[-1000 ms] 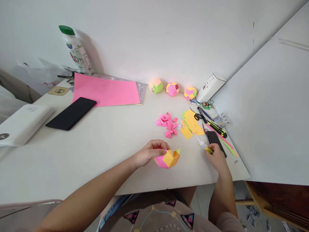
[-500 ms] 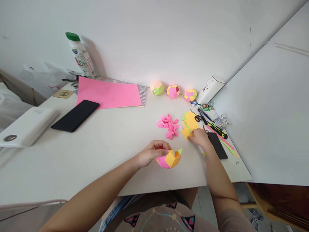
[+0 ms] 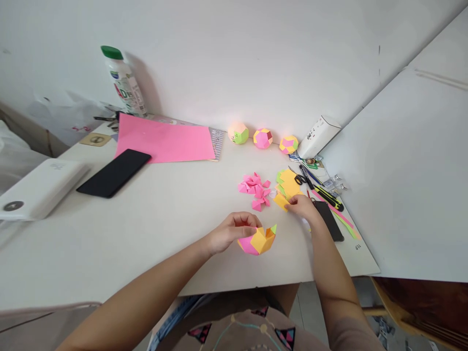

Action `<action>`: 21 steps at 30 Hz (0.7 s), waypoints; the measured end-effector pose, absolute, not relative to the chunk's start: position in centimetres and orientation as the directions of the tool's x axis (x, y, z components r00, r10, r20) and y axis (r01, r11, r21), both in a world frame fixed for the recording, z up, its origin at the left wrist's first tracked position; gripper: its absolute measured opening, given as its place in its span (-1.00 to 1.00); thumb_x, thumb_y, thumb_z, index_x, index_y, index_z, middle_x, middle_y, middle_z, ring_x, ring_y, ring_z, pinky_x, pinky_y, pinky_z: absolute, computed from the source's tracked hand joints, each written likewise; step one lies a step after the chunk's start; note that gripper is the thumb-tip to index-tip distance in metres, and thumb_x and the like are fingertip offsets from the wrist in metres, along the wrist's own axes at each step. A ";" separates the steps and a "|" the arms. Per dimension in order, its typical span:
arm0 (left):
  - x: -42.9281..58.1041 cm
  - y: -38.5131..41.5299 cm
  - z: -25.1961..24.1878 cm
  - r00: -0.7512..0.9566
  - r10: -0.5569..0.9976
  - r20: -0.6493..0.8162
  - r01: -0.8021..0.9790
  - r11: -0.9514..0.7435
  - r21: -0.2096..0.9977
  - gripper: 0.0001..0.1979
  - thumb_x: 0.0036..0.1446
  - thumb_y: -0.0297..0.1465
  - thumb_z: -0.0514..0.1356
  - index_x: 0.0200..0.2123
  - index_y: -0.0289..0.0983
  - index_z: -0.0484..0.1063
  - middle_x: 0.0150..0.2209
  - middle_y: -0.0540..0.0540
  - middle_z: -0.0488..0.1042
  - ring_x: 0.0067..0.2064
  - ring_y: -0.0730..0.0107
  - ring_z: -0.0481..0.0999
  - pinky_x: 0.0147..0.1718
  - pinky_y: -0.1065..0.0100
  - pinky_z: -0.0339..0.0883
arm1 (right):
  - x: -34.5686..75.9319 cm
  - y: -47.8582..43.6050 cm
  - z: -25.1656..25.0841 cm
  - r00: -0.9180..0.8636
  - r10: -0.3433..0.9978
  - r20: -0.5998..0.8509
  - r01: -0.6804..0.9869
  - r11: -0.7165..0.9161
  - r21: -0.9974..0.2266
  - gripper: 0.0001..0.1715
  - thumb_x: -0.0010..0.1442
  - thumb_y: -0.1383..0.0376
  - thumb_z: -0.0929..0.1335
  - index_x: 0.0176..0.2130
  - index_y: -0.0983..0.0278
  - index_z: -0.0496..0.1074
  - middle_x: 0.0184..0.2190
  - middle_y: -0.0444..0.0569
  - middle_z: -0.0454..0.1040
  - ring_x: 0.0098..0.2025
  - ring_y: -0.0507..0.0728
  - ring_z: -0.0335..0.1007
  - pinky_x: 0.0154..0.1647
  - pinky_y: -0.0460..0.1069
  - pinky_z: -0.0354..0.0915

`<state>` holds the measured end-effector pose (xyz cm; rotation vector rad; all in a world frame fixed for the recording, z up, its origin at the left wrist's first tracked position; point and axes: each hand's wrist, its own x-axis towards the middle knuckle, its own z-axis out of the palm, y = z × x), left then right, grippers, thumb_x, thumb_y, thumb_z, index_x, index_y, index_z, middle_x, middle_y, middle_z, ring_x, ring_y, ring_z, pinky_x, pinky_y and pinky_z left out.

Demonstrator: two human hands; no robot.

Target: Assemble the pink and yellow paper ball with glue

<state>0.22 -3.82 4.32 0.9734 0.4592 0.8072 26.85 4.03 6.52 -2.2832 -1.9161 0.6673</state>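
My left hand (image 3: 231, 230) is curled around a half-built paper shape (image 3: 258, 239) of pink, orange and green facets, holding it on the white table (image 3: 153, 229). My right hand (image 3: 302, 205) reaches forward and pinches an orange paper square (image 3: 281, 201) at the near edge of the pile of orange and green squares (image 3: 288, 181). A heap of folded pink paper pieces (image 3: 254, 188) lies just left of that pile. Three finished paper balls (image 3: 262, 137) stand in a row by the wall.
Scissors (image 3: 300, 176), a yellow-black cutter (image 3: 329, 196), a black flat case (image 3: 329, 219) and paper strips lie at the right. A white cylinder (image 3: 318, 135) leans in the corner. Farther left are a pink sheet (image 3: 164, 138), a black phone (image 3: 114, 172), a white box (image 3: 38, 187) and a green-capped bottle (image 3: 122, 80).
My right hand left the glue tube near the black case and moved forward-left to the orange squares, where it now pinches one. My left hand stayed on the paper shape.
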 end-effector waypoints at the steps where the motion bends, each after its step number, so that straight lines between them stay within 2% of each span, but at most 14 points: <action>1: 0.2 -3.8 4.4 0.622 0.783 0.025 -0.393 0.284 0.875 -0.79 -0.02 -0.33 0.26 -0.55 -0.31 0.33 -0.33 -0.08 0.41 -0.36 0.41 0.37 -0.37 0.36 0.19 | 26.5 3.7 7.0 0.107 0.960 -0.258 0.906 -0.201 -0.372 -0.85 -0.04 0.28 0.38 -0.40 0.32 0.43 -0.40 -0.03 0.50 -0.39 0.07 0.40 -0.46 -0.10 0.22; 4: 0.0 -3.7 4.5 0.572 0.810 0.125 -0.395 0.139 0.908 -0.80 0.04 -0.33 0.24 -0.53 -0.29 0.32 -0.22 -0.13 0.44 -0.11 0.23 0.40 -0.15 0.25 0.23 | 24.9 2.3 9.1 0.008 0.970 -0.241 0.851 -0.133 -0.508 -0.77 0.01 0.23 0.36 -0.29 0.29 0.44 -0.39 -0.09 0.50 -0.37 0.03 0.40 -0.40 -0.12 0.28; 6: -0.1 -3.7 4.5 0.521 0.830 0.199 -0.384 0.020 0.923 -0.81 0.06 -0.34 0.23 -0.53 -0.27 0.32 -0.16 -0.15 0.45 0.08 0.14 0.30 0.03 0.15 0.14 | 23.6 1.5 10.5 -0.108 0.977 -0.185 0.740 -0.045 -0.671 -0.75 -0.02 0.21 0.39 -0.31 0.31 0.47 -0.43 -0.08 0.48 -0.40 0.05 0.38 -0.40 -0.09 0.29; 9: -0.2 -3.5 4.5 0.457 0.850 0.262 -0.347 -0.101 0.932 -0.81 0.08 -0.37 0.22 -0.53 -0.25 0.31 -0.09 -0.15 0.46 0.21 0.14 0.17 0.16 0.08 0.00 | 22.2 0.9 11.7 -0.218 0.971 -0.093 0.609 0.061 -0.791 -0.75 0.00 0.19 0.40 -0.32 0.31 0.50 -0.40 -0.07 0.49 -0.39 0.05 0.37 -0.35 -0.05 0.31; 12: -0.2 -3.5 4.5 0.432 0.858 0.277 -0.339 -0.130 0.932 -0.82 0.10 -0.40 0.20 -0.53 -0.23 0.32 -0.07 -0.14 0.45 0.23 0.17 0.14 0.18 0.09 -0.04 | 21.7 0.8 11.1 -0.282 0.960 0.007 0.496 0.152 -0.855 -0.78 0.05 0.20 0.40 -0.31 0.30 0.48 -0.37 -0.06 0.47 -0.35 0.05 0.37 -0.30 -0.03 0.33; 17: -0.1 -3.8 4.6 0.431 0.869 0.242 -0.383 -0.066 0.921 -0.82 0.09 -0.38 0.21 -0.53 -0.25 0.34 -0.09 -0.14 0.44 0.20 0.16 0.18 0.14 0.14 0.02 | 21.5 0.7 8.8 -0.378 0.888 0.263 0.185 0.351 -0.918 -0.87 0.12 0.26 0.39 -0.29 0.27 0.43 -0.28 -0.03 0.48 -0.20 0.08 0.42 -0.21 0.00 0.39; 21: 0.0 -3.9 4.5 0.419 0.897 0.141 -0.439 0.064 0.896 -0.81 0.06 -0.37 0.24 -0.55 -0.27 0.35 -0.18 -0.10 0.43 -0.03 0.25 0.35 -0.04 0.26 0.17 | 21.0 0.1 8.5 -0.343 0.827 0.446 0.089 0.501 -0.861 -0.93 0.18 0.33 0.36 -0.26 0.21 0.41 -0.26 -0.02 0.53 -0.15 0.11 0.45 -0.12 0.09 0.39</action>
